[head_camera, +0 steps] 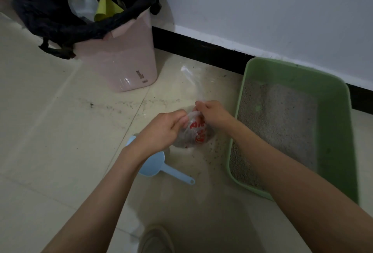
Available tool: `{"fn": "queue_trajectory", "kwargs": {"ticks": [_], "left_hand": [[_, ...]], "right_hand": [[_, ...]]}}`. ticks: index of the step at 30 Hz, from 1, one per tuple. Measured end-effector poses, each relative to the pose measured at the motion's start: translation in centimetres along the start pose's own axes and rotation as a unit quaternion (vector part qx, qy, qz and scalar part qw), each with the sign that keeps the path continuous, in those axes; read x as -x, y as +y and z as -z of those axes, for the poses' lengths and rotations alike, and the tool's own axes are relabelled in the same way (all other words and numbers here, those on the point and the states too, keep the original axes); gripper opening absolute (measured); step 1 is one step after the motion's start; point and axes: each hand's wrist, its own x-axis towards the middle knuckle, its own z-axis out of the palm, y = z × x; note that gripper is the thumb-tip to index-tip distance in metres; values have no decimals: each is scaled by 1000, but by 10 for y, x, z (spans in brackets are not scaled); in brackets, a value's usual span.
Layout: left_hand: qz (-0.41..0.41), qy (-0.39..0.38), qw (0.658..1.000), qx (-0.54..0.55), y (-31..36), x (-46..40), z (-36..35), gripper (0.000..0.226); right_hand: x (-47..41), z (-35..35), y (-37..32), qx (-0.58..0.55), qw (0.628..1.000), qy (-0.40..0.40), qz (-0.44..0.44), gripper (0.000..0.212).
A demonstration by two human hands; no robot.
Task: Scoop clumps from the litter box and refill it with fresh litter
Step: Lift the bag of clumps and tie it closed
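Both hands, left hand (167, 126) and right hand (212, 114), fingers pinching clear plastic bag (194, 133) on floor; blue scoop (153, 167) near left, green litter box (331, 115) right.

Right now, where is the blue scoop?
In the head view the blue scoop lies on the floor tiles, partly under the left forearm, just left of the green litter box and below the plastic bag both hands hold.

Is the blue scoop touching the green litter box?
Apart. The head view shows the blue scoop lying on the floor, with a strip of bare tile scattered with litter crumbs between its handle and the green litter box.
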Motion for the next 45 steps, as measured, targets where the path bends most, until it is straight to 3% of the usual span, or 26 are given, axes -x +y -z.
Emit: {"fn": "queue_trajectory", "kwargs": {"ticks": [3, 6, 11, 12, 14, 16, 17, 23, 26, 29, 35, 38, 41, 43, 45], "left_hand": [[-19, -32, 999, -8, 2, 6, -4, 33], [-2, -98, 993, -61, -4, 8, -2, 23], [53, -214, 973, -62, -6, 14, -6, 31], [74, -205, 976, -26, -7, 13, -6, 38], [123, -91, 987, 47, -14, 4, -9, 46], [116, 51, 987, 96, -25, -11, -19, 29], [103, 80, 984, 122, -27, -17, -24, 14], [76, 43, 981, 175, -21, -35, -49, 16], [113, 57, 977, 173, -23, -36, -50, 7], [132, 62, 979, 142, -20, -36, -50, 15], [141, 98, 977, 125, -12, -30, -53, 11], [137, 98, 979, 115, -8, -28, -56, 12], [138, 105, 971, 161, -10, -27, -58, 9], [141, 115, 966, 182, -13, -26, -59, 14], [142, 122, 962, 198, -14, -24, -59, 18]], "right_hand": [[0, -1, 2, -64, 998, -6, -17, 30], [1, 6, 3, -74, 995, -59, -20, 22], [3, 13, 0, -26, 996, -88, -13, 19], [3, 13, -1, -14, 996, -93, -8, 17], [3, 15, -1, 10, 993, -115, 7, 15], [4, 17, 0, 48, 989, -141, 25, 14], [4, 17, 0, 65, 986, -146, 34, 14], [3, 24, 4, 77, 989, -109, 61, 16], [2, 24, 8, 121, 986, -61, 101, 20], [0, 18, 9, 218, 966, -11, 141, 6], [-4, 10, 12, 270, 949, 30, 158, 13], [-4, 11, 19, 187, 973, 40, 129, 3], [-1, 10, 21, 5, 999, 30, 33, 18], [1, 11, 20, -100, 994, 3, -30, 8], [2, 12, 17, -176, 982, -22, -66, 11]]}}
